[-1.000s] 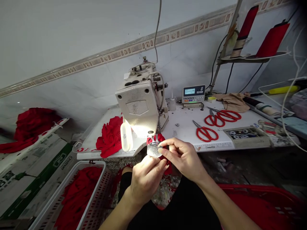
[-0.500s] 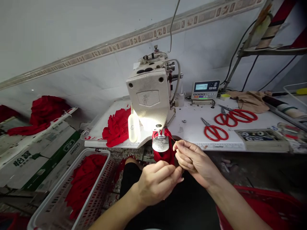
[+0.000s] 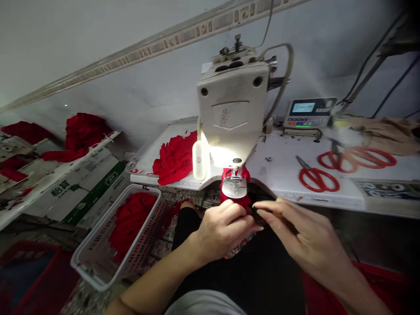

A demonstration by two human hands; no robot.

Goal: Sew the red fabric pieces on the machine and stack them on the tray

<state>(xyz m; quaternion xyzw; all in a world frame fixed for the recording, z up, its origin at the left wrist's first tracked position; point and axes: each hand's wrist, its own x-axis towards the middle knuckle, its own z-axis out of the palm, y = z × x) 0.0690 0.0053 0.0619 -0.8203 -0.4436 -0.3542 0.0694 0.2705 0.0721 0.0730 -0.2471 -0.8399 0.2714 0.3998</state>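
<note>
Right hand point(image 3: 305, 234) dropped lower since 0.5 s ago: fingers near-pinched, can't tell on what. My left point(image 3: 226, 229) curls at red cloth point(image 3: 243, 202), grip hidden. Counter point(image 3: 282, 168) edge just beyond both.

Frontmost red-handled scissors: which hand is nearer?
Right. The right hand is in front of the scissors; the left hand is farther left, by the red cloth.

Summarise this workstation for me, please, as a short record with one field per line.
Left hand: fingers curled by the red cloth; grip hidden
Right hand: thumb and forefinger close together near the left hand; anything between too small to tell
Sewing machine: lower head brightly lit, red cloth underneath
Table, right side: control panel, red-handled scissors
Table, left side: red cloth pile
Lower left: white basket holding red pieces
</note>
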